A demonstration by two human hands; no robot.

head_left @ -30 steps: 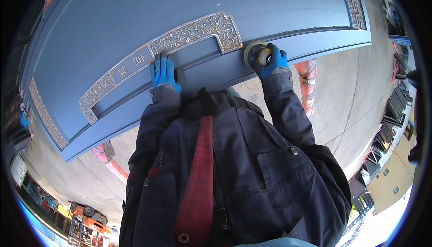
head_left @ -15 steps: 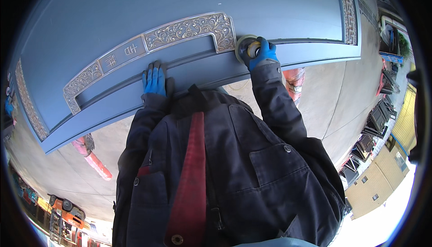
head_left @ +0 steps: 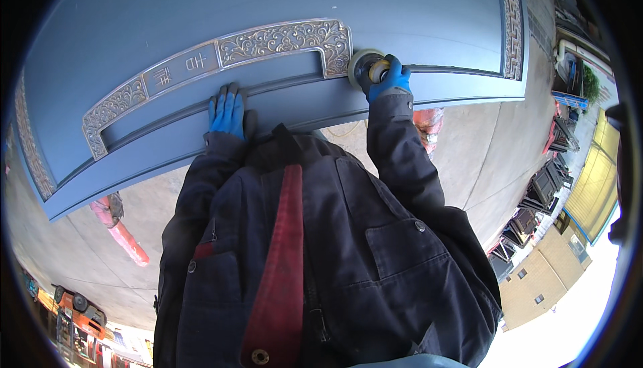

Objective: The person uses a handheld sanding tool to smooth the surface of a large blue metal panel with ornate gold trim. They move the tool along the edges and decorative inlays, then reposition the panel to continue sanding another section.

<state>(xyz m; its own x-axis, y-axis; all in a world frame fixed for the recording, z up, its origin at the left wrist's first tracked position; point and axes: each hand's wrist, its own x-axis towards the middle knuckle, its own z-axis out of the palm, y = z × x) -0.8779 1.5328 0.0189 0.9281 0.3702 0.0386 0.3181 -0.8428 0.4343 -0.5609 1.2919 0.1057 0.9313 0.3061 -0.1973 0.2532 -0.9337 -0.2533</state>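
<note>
A large blue-grey panel [head_left: 429, 19], like a door leaf, lies in front of me. It carries a carved metal-coloured ornament [head_left: 278, 45] shaped like a shallow arch. My left hand [head_left: 226, 114], in a blue and dark glove, rests flat on the panel's near border below the ornament, fingers stretched out. Gloved alike, my right hand [head_left: 392, 81] grips what looks like a roll of tape [head_left: 358, 68], with a pale rim and a yellowish core. The roll sits against the ornament's right end, over the dark groove along the border. My right fingertips are partly hidden behind it.
Red-wrapped supports [head_left: 126, 235] show under the panel at left and right. Concrete floor [head_left: 479, 143] surrounds it. Dark frames [head_left: 550, 181] are stacked along the right side. An orange forklift-like vehicle [head_left: 84, 311] stands far off at lower left.
The whole view has shifted slightly, and the panel's left end sits further left in the picture. Both hands keep nearly the same places on the panel, with the roll still held.
</note>
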